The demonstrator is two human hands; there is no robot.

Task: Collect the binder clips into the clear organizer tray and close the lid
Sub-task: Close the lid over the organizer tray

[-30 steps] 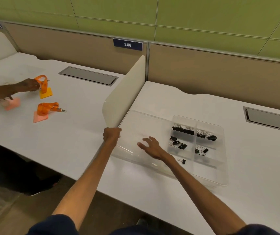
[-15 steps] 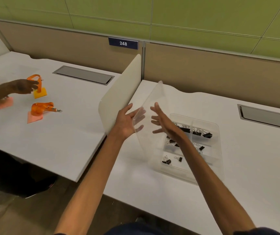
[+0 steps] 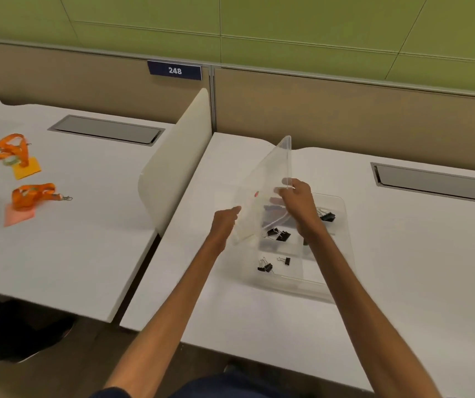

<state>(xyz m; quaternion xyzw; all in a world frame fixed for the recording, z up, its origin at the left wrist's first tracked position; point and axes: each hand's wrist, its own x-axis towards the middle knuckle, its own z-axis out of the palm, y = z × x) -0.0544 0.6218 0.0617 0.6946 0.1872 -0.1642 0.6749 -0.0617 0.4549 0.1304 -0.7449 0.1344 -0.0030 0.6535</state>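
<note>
A clear organizer tray (image 3: 345,254) sits on the white desk with several black binder clips (image 3: 279,234) spread over its compartments. Its clear lid (image 3: 265,191) stands steeply tilted above the tray's left side. My left hand (image 3: 226,218) grips the lid's near lower edge. My right hand (image 3: 298,196) pinches the lid's right edge, above the tray's middle. Some clips are hidden behind my right forearm and the lid.
A cream divider panel (image 3: 173,173) stands just left of the tray, between two desks. Orange lanyards with cards (image 3: 33,193) lie on the left desk. Grey cable hatches (image 3: 437,182) are set into both desks near the back wall.
The lid has swung up from flat on the desk to steeply tilted over the tray. Both hands now grip its edges instead of resting against it. The other person's hand left the lanyards.
</note>
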